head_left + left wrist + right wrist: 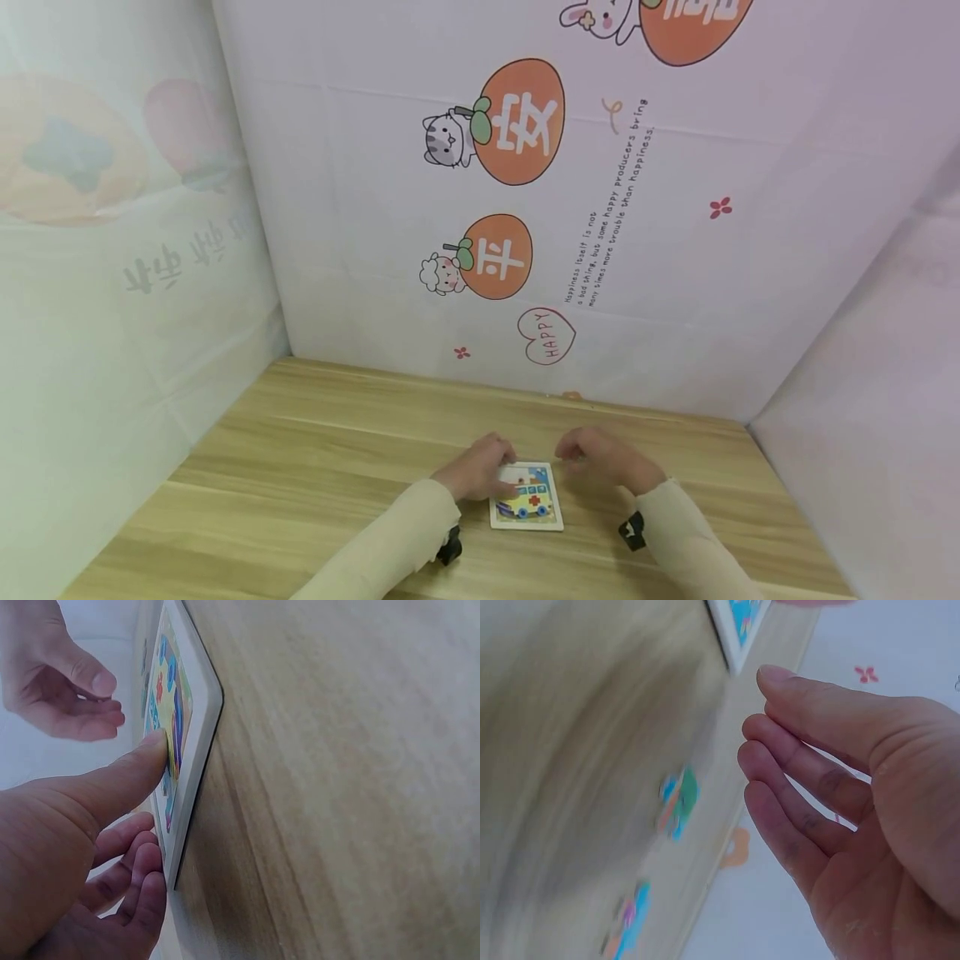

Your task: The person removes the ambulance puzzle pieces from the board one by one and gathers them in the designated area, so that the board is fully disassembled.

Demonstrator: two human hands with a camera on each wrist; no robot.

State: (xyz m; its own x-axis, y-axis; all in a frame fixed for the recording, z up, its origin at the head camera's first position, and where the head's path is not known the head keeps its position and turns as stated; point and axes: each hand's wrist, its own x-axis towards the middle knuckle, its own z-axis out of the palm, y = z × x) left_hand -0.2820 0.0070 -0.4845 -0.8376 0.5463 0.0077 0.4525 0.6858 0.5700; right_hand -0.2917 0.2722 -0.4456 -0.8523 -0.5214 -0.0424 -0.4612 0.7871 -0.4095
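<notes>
The left hand [480,469] pinches the edge of a framed picture puzzle [528,498], thumb on its face, other fingers curled at the rim; the puzzle lies between the hands on a wooden table [315,467]. The right hand [611,458], loosely curved and empty, hovers near two blurred, probably loose puzzle pieces [681,801]

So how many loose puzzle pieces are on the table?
2 that I can see, both in the right wrist view: a greenish piece nearer the board, and a pink-and-blue piece farther away. Others may be hidden.
</notes>
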